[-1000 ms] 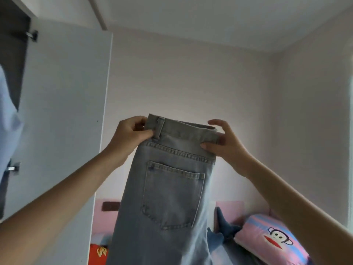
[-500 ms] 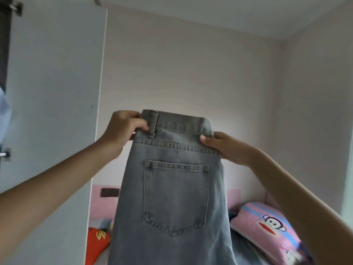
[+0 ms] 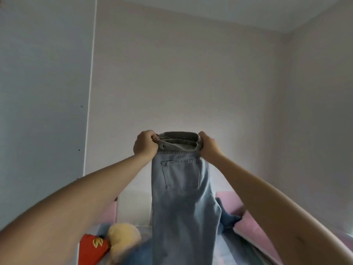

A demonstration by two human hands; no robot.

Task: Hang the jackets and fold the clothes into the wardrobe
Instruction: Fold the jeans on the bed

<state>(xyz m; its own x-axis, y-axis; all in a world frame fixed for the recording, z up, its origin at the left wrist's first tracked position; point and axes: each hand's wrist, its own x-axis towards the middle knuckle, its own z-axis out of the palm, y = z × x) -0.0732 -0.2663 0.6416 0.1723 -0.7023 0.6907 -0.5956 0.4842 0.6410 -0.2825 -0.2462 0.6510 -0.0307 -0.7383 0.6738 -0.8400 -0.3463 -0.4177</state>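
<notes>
Where both bare forearms rise from my feed's bottom corners, L hand (image 3: 146, 143) and R hand (image 3: 209, 148) each curl fingers tight round a waistband end of the faded grey-blue denim jeans (image 3: 181, 197). They're held high, stitched back pocket facing me, hems cut off below. Behind: fuzzy yellow plush lump (image 3: 123, 240) and red cushion (image 3: 91, 247), both blurred. Farther left, smooth white wardrobe door panel (image 3: 44, 92).

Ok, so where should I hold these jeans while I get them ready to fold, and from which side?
By the waistband, one end in each hand, coming in from the outer sides. It is the thick, layered top edge, and the jeans hang straight down from it with the legs together. The left hand and right hand grip its two ends that way now.
</notes>
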